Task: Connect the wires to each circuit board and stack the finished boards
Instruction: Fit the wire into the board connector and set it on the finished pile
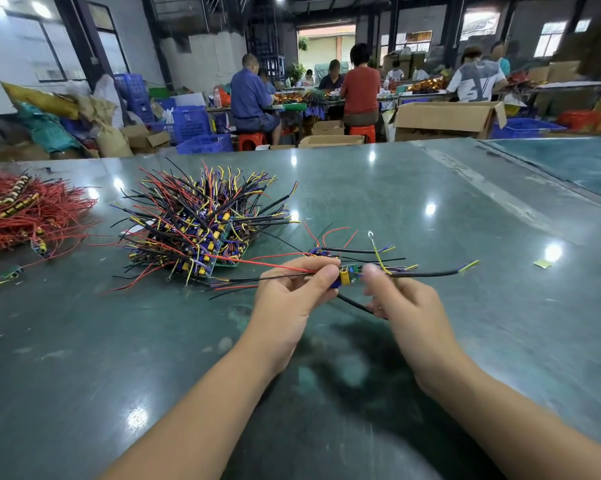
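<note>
So both hands are up over the green table (430,188) with one small circuit board (345,274) pinched between them. The left hand (292,292) grips the board's left end; the right hand (401,299) pinches a black wire (427,274) running off to the right. The board lies roughly left-to-right. The stack of finished boards (202,233) sits up and to the left, so the left hand's closer for the drop-off, I'd guess.

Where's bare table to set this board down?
Free: table right of the right hand, out to the yellow scrap; also the near strip left of the left hand. Crowded: board stack and red wire heap on the left.
</note>
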The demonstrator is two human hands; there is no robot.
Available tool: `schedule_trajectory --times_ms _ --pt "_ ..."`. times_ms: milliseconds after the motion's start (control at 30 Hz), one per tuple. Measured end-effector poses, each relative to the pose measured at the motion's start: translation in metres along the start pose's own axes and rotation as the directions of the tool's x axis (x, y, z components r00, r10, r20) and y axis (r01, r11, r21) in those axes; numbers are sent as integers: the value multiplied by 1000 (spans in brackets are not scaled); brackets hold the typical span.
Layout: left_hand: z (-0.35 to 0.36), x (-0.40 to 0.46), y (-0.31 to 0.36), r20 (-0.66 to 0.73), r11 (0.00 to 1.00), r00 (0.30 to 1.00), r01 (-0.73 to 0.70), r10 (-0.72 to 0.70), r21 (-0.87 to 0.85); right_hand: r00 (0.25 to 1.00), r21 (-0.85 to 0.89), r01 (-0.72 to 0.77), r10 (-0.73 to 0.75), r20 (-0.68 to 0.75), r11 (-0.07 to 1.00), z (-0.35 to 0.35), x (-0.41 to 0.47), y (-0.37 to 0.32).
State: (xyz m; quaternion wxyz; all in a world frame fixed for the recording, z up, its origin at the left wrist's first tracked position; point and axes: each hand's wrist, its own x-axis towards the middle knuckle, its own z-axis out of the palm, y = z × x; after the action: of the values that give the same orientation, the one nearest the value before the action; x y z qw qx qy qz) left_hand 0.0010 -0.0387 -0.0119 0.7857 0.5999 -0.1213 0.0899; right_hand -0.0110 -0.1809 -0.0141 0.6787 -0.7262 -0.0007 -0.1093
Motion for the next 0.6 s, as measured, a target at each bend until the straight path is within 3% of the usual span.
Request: schedule_trajectory --times_ms 100,200,333,600 --pt "0 -1 3 -10 982 994 -109 112 156 966 405 -247 258 29 880 -5 5 -11" --pt "1 -2 4 23 962 983 -182 182 202 957 578 -281 270 107 766 -12 7 -15" --pt "0 -2 6 -20 982 989 -146 150 122 970 603 -244 184 160 759 -12 5 -16" --pt "-1 0 4 -37 984 996 -68 75 164 970 521 -220 130 204 825 -13 5 -9"
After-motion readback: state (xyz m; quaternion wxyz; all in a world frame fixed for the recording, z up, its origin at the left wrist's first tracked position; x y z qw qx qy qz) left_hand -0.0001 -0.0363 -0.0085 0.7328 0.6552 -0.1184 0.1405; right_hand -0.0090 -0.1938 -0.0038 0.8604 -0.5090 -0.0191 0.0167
